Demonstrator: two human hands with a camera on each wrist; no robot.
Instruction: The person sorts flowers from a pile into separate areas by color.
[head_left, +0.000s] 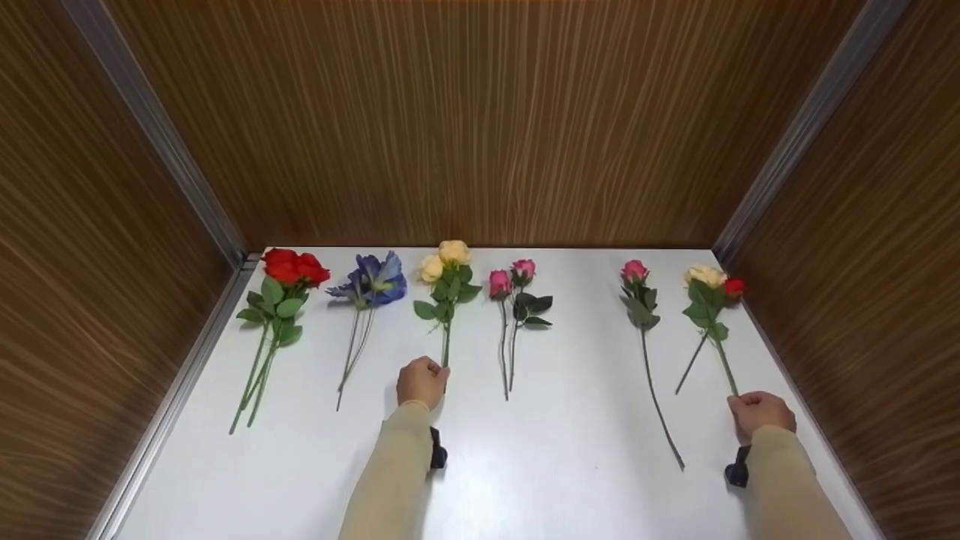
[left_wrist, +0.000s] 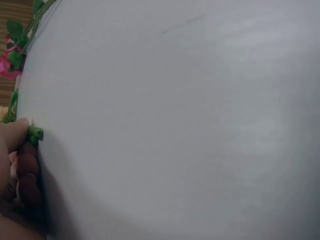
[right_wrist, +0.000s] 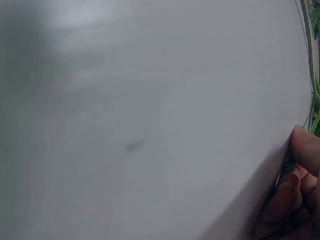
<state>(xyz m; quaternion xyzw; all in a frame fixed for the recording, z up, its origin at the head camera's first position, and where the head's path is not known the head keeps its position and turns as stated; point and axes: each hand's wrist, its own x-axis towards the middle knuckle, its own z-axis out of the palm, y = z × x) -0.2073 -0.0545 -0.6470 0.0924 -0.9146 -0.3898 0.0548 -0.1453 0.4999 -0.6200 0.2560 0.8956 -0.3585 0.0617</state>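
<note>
Wood-grain walls close in a white bench [head_left: 570, 450] in the head view. The left hand [head_left: 422, 381] pinches the stem end of the yellow roses [head_left: 447, 289]; the right hand [head_left: 759, 412] pinches the stem of the cream-and-red sprig [head_left: 712, 300], whose stalk crosses a second one and could snag if lifted.

Left wrist view: fingers [left_wrist: 27, 165] curl round the cut green tip [left_wrist: 35, 135], a shallow hold that might slip.

Right wrist view: fingers [right_wrist: 295, 190] curl at the stems [right_wrist: 311, 75], grip mostly hidden.
</note>
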